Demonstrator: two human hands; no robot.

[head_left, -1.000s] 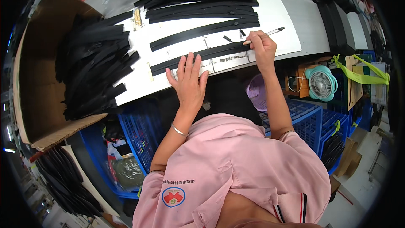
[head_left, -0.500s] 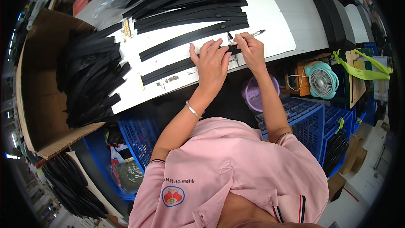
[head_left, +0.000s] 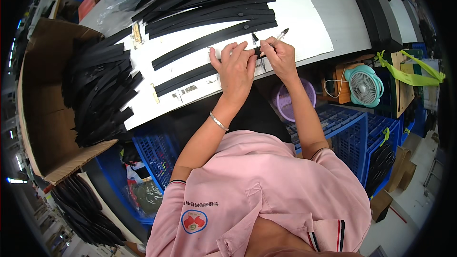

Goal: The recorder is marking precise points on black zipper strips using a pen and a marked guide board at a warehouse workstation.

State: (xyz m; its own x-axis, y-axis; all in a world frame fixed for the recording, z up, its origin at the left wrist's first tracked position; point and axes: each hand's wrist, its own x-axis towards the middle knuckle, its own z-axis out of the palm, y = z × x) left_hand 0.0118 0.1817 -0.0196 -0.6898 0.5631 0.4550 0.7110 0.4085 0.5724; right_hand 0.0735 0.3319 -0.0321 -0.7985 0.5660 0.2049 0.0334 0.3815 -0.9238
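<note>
A pen [head_left: 283, 34] with a clear barrel is gripped in my right hand [head_left: 281, 59], its lower end down by the near black strip [head_left: 185, 80]. My left hand [head_left: 235, 74] lies over that strip with its fingers spread, pressing on it; the part beneath the fingers is hidden. The strip rests along the near edge of a white board [head_left: 309, 28]. Just beyond it lies another black strip [head_left: 204, 43], and a small black piece [head_left: 254, 37] sits between that one and my right hand. The pen's tip is too small to make out.
More black strips [head_left: 209, 16] lie at the board's far side. To the left, a heap of black strips [head_left: 97, 85] spills from a cardboard box [head_left: 45, 90]. Beside the table are a purple basket [head_left: 284, 102], a teal fan [head_left: 365, 85] and blue crates [head_left: 350, 133].
My right hand has shifted slightly left and the pen stands steeper. My left hand stays on the strip. The whole view has moved a little.
</note>
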